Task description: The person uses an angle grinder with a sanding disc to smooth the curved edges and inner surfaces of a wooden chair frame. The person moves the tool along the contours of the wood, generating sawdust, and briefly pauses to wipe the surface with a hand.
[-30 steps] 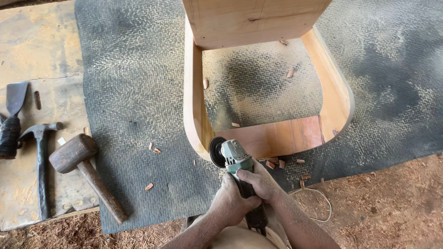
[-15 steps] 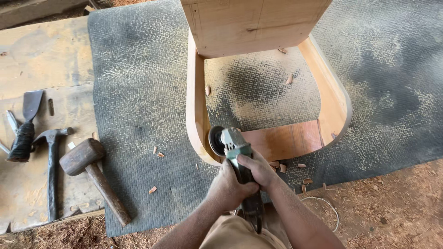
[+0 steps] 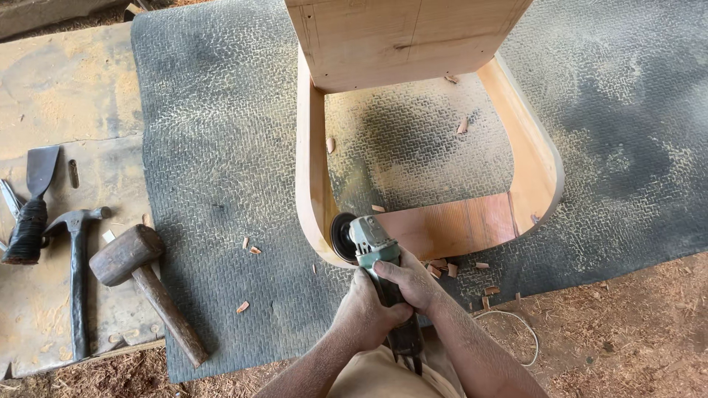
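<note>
A green angle grinder [image 3: 372, 243] is gripped by both of my hands. My left hand [image 3: 363, 313] wraps its body from the left, my right hand [image 3: 413, 284] from the right. Its dark disc [image 3: 342, 236] touches the rounded near-left corner of a pale wooden frame [image 3: 310, 169]. The frame stands on a grey textured rubber mat [image 3: 214, 147], with a broad wooden panel [image 3: 398, 37] at its far end and a reddish board [image 3: 453, 225] across the near end.
On a dusty board at the left lie a wooden mallet [image 3: 144, 284], a claw hammer [image 3: 77, 273] and a wide chisel [image 3: 33, 206]. Wood chips and sawdust dot the mat. A white cord [image 3: 516, 324] lies on the sawdust ground at lower right.
The view has shifted slightly, with tools sliding right and the frame down. The grinder and both hands stay at the frame's near-left corner.
</note>
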